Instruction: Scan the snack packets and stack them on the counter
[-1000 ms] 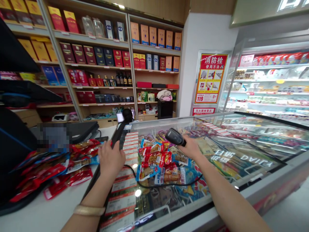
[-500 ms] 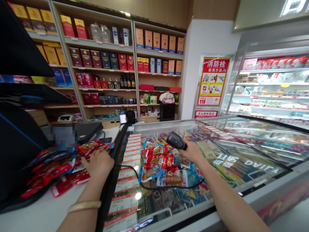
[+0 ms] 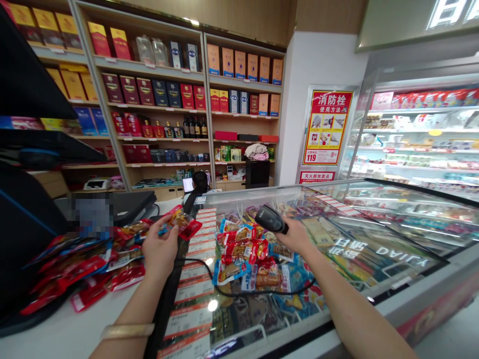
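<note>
My left hand (image 3: pixel 161 244) pinches a red snack packet (image 3: pixel 184 223) with a clear window, raised beside the freezer's left edge. Behind and left of that hand lies a heap of similar red and blue snack packets (image 3: pixel 80 267) on the white counter (image 3: pixel 123 311). My right hand (image 3: pixel 297 234) is wrapped round the handle of a black barcode scanner (image 3: pixel 271 219), its head angled to the left. Below the scanner, a smaller pile of snack packets (image 3: pixel 243 249) rests on the freezer's glass top. The scanner's black cable (image 3: pixel 258 294) loops in front of this pile.
A chest freezer (image 3: pixel 411 219) with a glass lid and price labels (image 3: pixel 190 291) along its left side fills the front. A dark monitor (image 3: pixel 30 65) overhangs the left. A person's head (image 3: pixel 201 182) shows beyond the counter, before shelves of boxed bottles (image 3: pixel 153 92).
My left hand has lifted a red snack packet off the counter heap and moved it up and right toward the scanner. The scanner in my right hand has hardly moved.
</note>
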Demonstrator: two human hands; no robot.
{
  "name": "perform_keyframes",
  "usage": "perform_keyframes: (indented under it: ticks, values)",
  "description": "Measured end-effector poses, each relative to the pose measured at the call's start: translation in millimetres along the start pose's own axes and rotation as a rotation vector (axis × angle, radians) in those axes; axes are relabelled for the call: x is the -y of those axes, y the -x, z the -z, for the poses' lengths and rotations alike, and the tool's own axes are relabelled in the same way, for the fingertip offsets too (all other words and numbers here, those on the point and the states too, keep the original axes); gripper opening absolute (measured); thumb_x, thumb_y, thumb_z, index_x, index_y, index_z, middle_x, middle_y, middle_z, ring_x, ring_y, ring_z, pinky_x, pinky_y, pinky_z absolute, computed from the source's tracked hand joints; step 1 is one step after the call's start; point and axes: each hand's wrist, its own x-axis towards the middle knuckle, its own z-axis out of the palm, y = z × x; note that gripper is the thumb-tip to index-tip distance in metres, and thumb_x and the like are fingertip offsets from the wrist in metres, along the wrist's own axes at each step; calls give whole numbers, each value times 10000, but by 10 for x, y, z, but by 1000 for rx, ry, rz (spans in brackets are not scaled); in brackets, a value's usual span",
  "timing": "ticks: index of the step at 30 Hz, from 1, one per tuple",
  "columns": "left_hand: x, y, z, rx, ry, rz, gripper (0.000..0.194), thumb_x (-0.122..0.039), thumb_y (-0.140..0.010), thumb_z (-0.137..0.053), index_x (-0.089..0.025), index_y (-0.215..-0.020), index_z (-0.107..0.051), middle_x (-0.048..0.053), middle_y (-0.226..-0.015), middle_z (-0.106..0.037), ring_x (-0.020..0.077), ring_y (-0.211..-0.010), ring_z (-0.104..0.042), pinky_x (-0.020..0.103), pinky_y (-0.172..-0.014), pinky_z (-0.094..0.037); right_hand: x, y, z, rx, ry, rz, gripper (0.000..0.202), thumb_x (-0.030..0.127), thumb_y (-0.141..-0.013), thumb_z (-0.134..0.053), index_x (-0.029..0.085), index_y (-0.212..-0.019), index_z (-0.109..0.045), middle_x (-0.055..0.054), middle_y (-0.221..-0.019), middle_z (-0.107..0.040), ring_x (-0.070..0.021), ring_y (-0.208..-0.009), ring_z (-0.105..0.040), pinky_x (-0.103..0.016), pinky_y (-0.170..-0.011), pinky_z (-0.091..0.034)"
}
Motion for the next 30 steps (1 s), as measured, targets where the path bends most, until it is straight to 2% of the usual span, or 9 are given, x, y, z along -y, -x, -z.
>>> perform_keyframes:
  ticks: [3,5,10,13,17,19,23,30]
  values:
    - [-69,27,-46,34,380,325,293,-41,-736,-584,-155,-1001,-630,38,-885,-655,108,-710,-628,231,-696,-555,20,8,-7,-11,-32,26,143,256,-698,-643,211,-827,-687,-51,-789,-728,-221,-729,-666,-256,-627,-417]
    - [-134,50,-50,100,583,519,285,15,-744,-512,-137,-954,-630,36,-810,-638,89,-637,-599,180,-588,-528,43,15,-9,-21,-72,67,138,254,-688,-644,209,-814,-681,-49,-789,-727,-218,-735,-665,-260,-642,-432]
    - [-255,125,-23,225,900,808,364,-18,-845,-366,-136,-1084,-615,1,-628,-467,73,-477,-455,101,-348,-314,154,48,-11,-4,-181,202,189,313,-718,-653,212,-875,-683,-60,-863,-737,-220,-796,-668,-295,-735,-484]
    - [-284,161,-27,268,972,927,345,-80,-882,-359,-113,-1157,-564,-12,-640,-428,52,-427,-379,96,-311,-243,245,79,-18,14,-213,292,226,311,-716,-663,222,-923,-679,-67,-905,-736,-221,-833,-664,-306,-770,-493]
    - [-290,191,-55,304,978,1044,308,-169,-919,-407,-106,-1191,-536,-48,-605,-363,32,-380,-335,93,-300,-230,353,118,-18,11,-231,431,283,273,-713,-639,211,-987,-672,-76,-890,-728,-220,-809,-655,-316,-762,-497]
    - [-289,208,-75,316,972,1077,292,-189,-938,-404,-117,-1193,-526,-45,-612,-385,26,-369,-337,89,-292,-233,400,130,-10,14,-217,489,303,257,-708,-626,202,-1003,-669,-79,-888,-727,-217,-791,-652,-316,-746,-496]
    - [-298,256,-125,361,954,1128,280,-252,-971,-394,-122,-1196,-498,94,-891,-606,1,-372,-367,86,-255,-243,486,146,3,37,-172,555,298,244,-708,-608,202,-997,-663,-69,-882,-726,-209,-781,-649,-309,-731,-487]
    - [-287,322,-169,364,989,1216,373,-197,-964,-368,-98,-1315,-443,244,-1192,-581,-8,-406,-441,64,-250,-287,562,154,-17,60,-36,588,339,234,-654,-627,203,-988,-669,-70,-870,-714,-215,-768,-626,-313,-698,-466]
